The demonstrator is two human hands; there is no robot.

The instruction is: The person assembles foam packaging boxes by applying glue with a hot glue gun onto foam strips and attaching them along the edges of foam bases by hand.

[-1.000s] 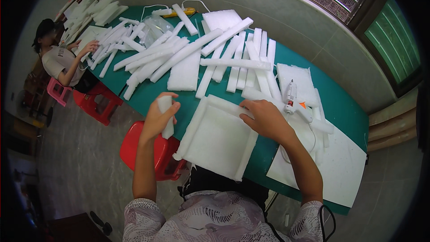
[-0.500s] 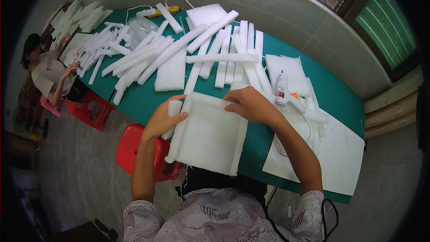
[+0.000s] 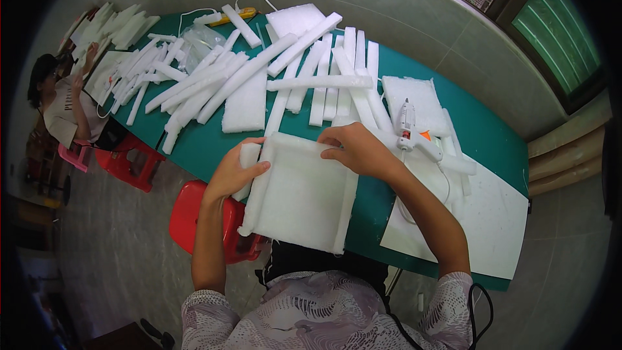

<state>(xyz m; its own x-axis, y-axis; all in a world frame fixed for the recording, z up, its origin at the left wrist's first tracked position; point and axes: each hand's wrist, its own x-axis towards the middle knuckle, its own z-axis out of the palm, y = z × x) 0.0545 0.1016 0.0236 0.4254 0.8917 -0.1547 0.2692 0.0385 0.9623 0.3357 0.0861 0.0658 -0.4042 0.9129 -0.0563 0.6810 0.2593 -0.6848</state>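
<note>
A shallow white foam tray (image 3: 301, 194), a square sheet with raised foam strips along its edges, hangs tilted over the table's near edge. My left hand (image 3: 227, 172) is closed on its left side, thumb over the rim. Between that palm and the tray sits a short white foam block (image 3: 249, 153). At the far right corner my right hand (image 3: 356, 147) pinches the far edge strip with thumb and fingers; the fingertips partly hide it. A white hot glue gun (image 3: 407, 131) lies right of my right hand, on foam pieces.
Many white foam strips (image 3: 243, 87) are heaped across the green table (image 3: 369, 214). A white board (image 3: 479, 220) covers its right end. A red stool (image 3: 184, 217) stands at the near left. Another person (image 3: 68, 107) sits at the far left. A yellow cutter (image 3: 240, 16) lies at the back.
My right hand has shifted slightly left along the tray's far edge. My left hand keeps its grip. At the far left, the other person's hands have risen.
</note>
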